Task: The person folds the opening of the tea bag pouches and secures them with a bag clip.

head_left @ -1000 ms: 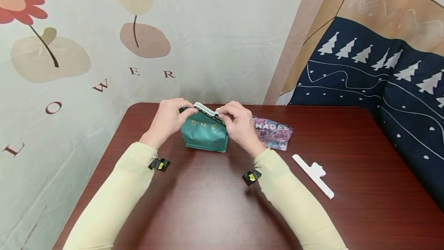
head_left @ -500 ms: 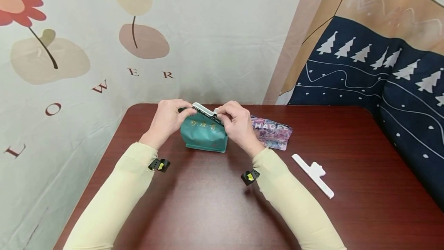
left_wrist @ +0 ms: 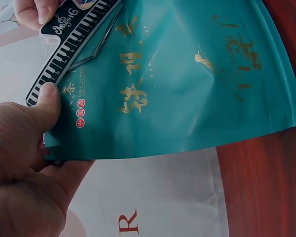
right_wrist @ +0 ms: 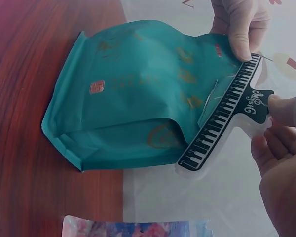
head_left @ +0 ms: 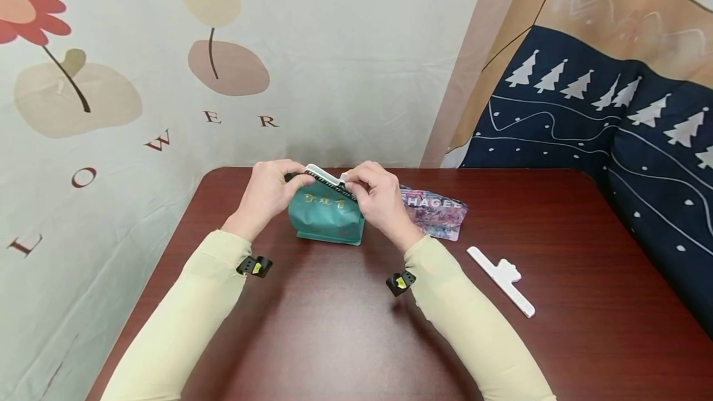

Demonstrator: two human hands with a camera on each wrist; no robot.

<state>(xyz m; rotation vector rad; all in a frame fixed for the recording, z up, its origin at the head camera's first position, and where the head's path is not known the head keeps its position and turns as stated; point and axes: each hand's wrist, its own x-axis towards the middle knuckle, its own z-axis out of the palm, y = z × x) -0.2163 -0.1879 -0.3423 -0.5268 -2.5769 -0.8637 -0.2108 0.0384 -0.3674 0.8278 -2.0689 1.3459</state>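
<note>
A teal tea bag (head_left: pixel 327 221) with gold lettering stands upright at the back of the table. Across its top edge lies a long bag clip (right_wrist: pixel 221 116) with a black-and-white piano-key print and "Music" on its tab. My left hand (head_left: pixel 268 192) pinches the bag's top left corner; in the left wrist view the thumb rests at the clip's end. Between thumb and fingers my right hand (head_left: pixel 384 198) holds the clip's tab, best seen in the right wrist view. The bag's top edge is partly hidden behind the clip.
A purple-pink bag (head_left: pixel 437 212) printed "HAGEE" lies just right of the teal bag, partly behind the right hand. A white bag clip (head_left: pixel 501 280) lies on the dark red table (head_left: pixel 590 246) farther right. Printed cloths hang behind the table's back and right edges.
</note>
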